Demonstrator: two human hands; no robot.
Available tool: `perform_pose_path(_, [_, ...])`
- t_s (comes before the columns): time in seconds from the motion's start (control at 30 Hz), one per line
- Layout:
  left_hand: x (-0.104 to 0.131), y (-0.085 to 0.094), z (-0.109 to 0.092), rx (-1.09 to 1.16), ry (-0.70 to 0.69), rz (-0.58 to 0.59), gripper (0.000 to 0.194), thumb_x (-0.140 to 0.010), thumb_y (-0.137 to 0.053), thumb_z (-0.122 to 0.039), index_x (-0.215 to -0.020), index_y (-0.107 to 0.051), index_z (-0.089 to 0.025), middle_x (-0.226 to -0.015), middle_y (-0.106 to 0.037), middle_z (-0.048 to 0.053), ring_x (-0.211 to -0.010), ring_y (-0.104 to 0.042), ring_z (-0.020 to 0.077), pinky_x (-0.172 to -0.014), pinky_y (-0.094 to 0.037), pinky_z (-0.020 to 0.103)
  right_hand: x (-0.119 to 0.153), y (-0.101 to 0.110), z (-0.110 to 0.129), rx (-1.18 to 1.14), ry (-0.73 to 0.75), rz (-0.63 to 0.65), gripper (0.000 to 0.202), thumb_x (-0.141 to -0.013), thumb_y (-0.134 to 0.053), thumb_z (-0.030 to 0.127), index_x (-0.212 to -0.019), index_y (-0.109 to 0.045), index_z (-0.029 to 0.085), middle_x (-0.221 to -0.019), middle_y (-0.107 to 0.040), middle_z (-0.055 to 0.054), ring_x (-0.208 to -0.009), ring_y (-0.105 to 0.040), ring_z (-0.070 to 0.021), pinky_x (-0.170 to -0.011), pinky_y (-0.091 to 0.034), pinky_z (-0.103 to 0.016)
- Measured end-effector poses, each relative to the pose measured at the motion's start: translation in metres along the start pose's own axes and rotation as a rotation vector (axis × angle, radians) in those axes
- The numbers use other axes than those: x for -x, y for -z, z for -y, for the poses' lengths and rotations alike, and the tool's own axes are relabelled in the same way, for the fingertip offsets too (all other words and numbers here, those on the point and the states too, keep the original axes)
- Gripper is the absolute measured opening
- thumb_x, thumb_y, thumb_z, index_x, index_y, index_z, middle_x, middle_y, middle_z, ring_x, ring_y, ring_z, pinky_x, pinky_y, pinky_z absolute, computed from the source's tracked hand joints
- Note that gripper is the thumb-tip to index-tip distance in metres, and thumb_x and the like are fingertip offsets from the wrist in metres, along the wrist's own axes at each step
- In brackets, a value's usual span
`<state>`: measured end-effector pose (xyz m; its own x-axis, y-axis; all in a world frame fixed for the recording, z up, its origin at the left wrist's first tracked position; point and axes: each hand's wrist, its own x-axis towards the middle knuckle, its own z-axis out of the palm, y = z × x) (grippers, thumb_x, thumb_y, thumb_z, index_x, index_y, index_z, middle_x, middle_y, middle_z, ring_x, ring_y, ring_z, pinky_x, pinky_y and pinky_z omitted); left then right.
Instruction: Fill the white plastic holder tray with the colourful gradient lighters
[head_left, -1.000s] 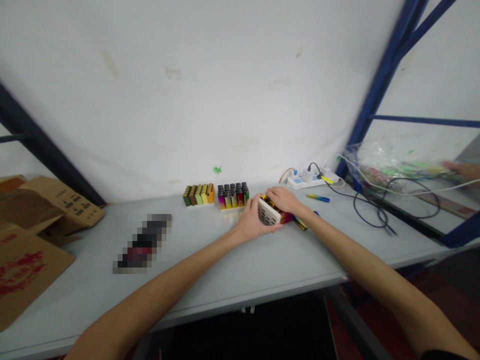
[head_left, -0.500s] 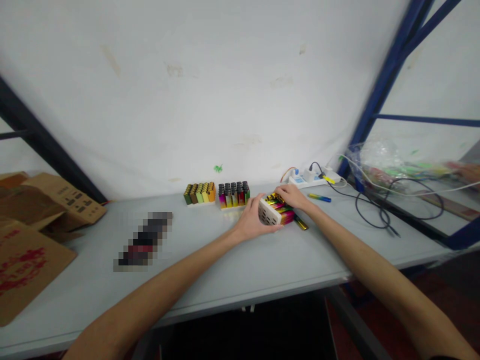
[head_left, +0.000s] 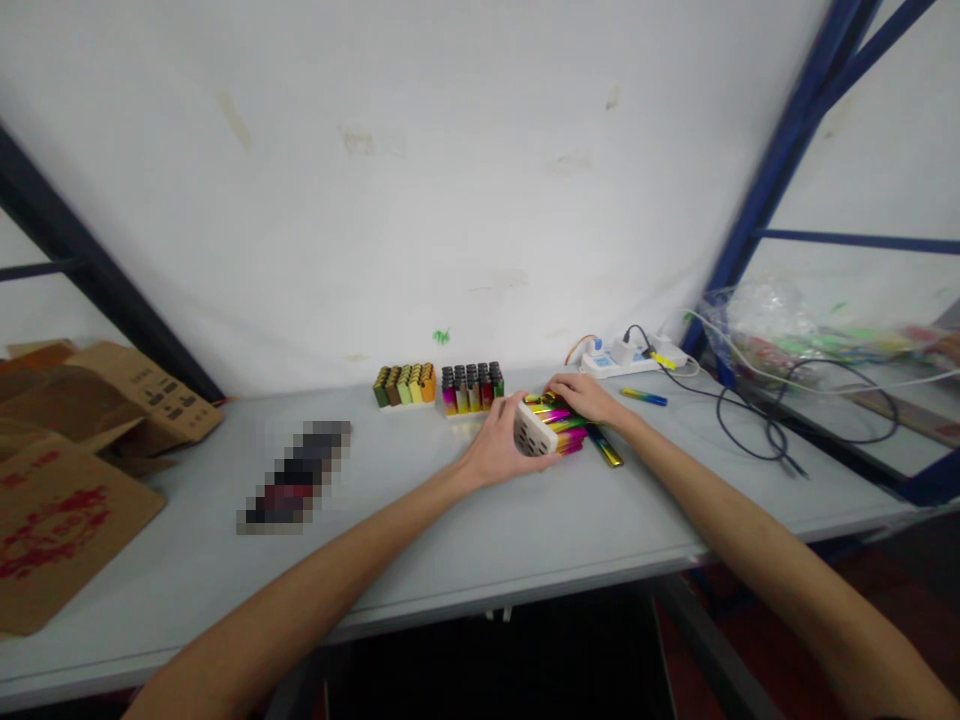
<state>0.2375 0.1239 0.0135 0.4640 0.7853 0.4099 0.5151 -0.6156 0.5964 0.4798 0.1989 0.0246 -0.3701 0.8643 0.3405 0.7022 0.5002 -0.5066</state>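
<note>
My left hand [head_left: 495,445] is wrapped round a white plastic tray [head_left: 534,432] tipped on its side, its holed bottom facing left. Shiny pink, gold and green lighters [head_left: 571,441] stick out of the tray towards the right. On the far upper side of this bundle lies my right hand [head_left: 586,397], fingers curled down on gold-coloured lighters; its fingertips are partly hidden. A loose gold lighter-like piece [head_left: 606,447] lies on the table just below my right wrist. Farther right is a single blue and yellow lighter-like piece [head_left: 645,397].
Against the wall stand two filled lighter trays, one with yellow and green lighters [head_left: 406,385], one with black-topped lighters [head_left: 471,390]. A power strip [head_left: 619,360] and black cable [head_left: 750,452] lie right. Cardboard boxes [head_left: 82,500] and a pixelated object [head_left: 298,485] are left.
The tray has turned slightly in my left hand, showing more of the coloured lighters' sides. My right hand stays on the bundle with small finger movement. The camera view has shifted a little.
</note>
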Motion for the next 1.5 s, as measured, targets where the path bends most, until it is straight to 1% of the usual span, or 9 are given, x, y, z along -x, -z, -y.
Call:
perform_pose_path(0.2, [0.0,0.005,0.001,-0.034,-0.019,0.045,0.105,-0.068,-0.085,-0.062,-0.151,-0.036,-0.021,-0.142,-0.046,0.015,-0.135,-0.051,0.0351,-0.12,-0.04,0.051,0.0,-0.001,-0.002,0.026,0.03,-0.001,0.032,-0.096,-0.044,0.018,-0.097,-0.076,0.015,-0.103,-0.076,-0.01,-0.097,-0.067,-0.0222,-0.094,-0.047,-0.033])
perform_pose_path(0.37, [0.003,0.014,0.005,-0.043,-0.035,0.071,0.105,-0.07,-0.083,-0.064,-0.153,-0.034,-0.021,-0.145,-0.044,0.016,-0.139,-0.049,0.0357,-0.121,-0.038,0.052,-0.001,-0.002,-0.002,0.126,0.115,0.007,0.036,-0.102,-0.04,0.023,-0.094,-0.074,0.015,-0.101,-0.074,-0.012,-0.097,-0.065,-0.0242,-0.096,-0.048,-0.038])
perform_pose_path(0.47, [0.007,0.018,0.007,-0.031,-0.036,0.103,0.107,-0.069,-0.084,-0.064,-0.154,-0.033,-0.023,-0.148,-0.043,0.015,-0.142,-0.046,0.0359,-0.123,-0.036,0.052,0.001,-0.003,0.012,0.185,0.184,-0.031,0.038,-0.106,-0.037,0.028,-0.102,-0.072,0.014,-0.106,-0.073,-0.015,-0.104,-0.064,-0.0268,-0.1,-0.047,-0.042])
perform_pose_path(0.6, [0.011,0.017,0.012,0.005,-0.026,0.058,0.113,-0.069,-0.086,-0.062,-0.158,-0.027,-0.026,-0.153,-0.041,0.015,-0.146,-0.042,0.0357,-0.125,-0.033,0.052,0.008,-0.013,0.042,0.093,0.296,-0.028,0.041,-0.109,-0.032,0.031,-0.115,-0.069,0.014,-0.116,-0.071,-0.015,-0.11,-0.064,-0.0254,-0.104,-0.046,-0.042])
perform_pose_path(0.8, [0.012,0.01,0.017,0.01,-0.015,0.042,0.12,-0.07,-0.086,-0.061,-0.162,-0.019,-0.025,-0.16,-0.036,0.017,-0.151,-0.035,0.0367,-0.126,-0.029,0.053,0.018,-0.037,0.059,0.007,0.263,0.068,0.04,-0.107,-0.037,0.033,-0.131,-0.064,0.015,-0.129,-0.07,-0.016,-0.116,-0.065,-0.0274,-0.102,-0.048,-0.043])
perform_pose_path(1.03, [0.014,0.017,0.011,0.006,-0.01,0.092,0.115,-0.073,-0.082,-0.064,-0.162,-0.019,-0.027,-0.159,-0.035,0.016,-0.151,-0.036,0.035,-0.126,-0.03,0.052,0.015,-0.032,0.05,0.05,0.22,0.116,0.036,-0.107,-0.037,0.029,-0.1,-0.069,0.015,-0.101,-0.072,-0.011,-0.088,-0.064,-0.0211,-0.086,-0.048,-0.033])
perform_pose_path(1.3, [0.019,0.028,0.012,-0.032,-0.04,0.119,0.108,-0.075,-0.081,-0.065,-0.16,-0.025,-0.028,-0.159,-0.037,0.015,-0.15,-0.035,0.0348,-0.124,-0.032,0.052,0.009,-0.018,0.031,0.109,0.169,0.106,0.03,-0.105,-0.044,0.028,-0.087,-0.066,0.018,-0.085,-0.069,-0.006,-0.075,-0.059,-0.019,-0.076,-0.045,-0.03])
perform_pose_path(1.37, [0.019,0.029,0.013,-0.036,-0.023,0.121,0.109,-0.074,-0.081,-0.066,-0.16,-0.025,-0.027,-0.16,-0.037,0.015,-0.15,-0.035,0.0351,-0.124,-0.033,0.053,0.009,-0.013,0.034,0.099,0.185,0.099,0.031,-0.105,-0.045,0.03,-0.089,-0.068,0.017,-0.084,-0.07,-0.006,-0.075,-0.06,-0.0192,-0.076,-0.045,-0.03])
perform_pose_path(1.5, [0.017,0.024,0.012,-0.014,0.01,0.121,0.114,-0.073,-0.082,-0.065,-0.161,-0.021,-0.027,-0.161,-0.034,0.017,-0.151,-0.035,0.0355,-0.125,-0.03,0.054,0.013,-0.013,0.049,0.058,0.259,0.056,0.033,-0.107,-0.039,0.028,-0.106,-0.071,0.017,-0.102,-0.074,-0.01,-0.091,-0.065,-0.0221,-0.088,-0.047,-0.034])
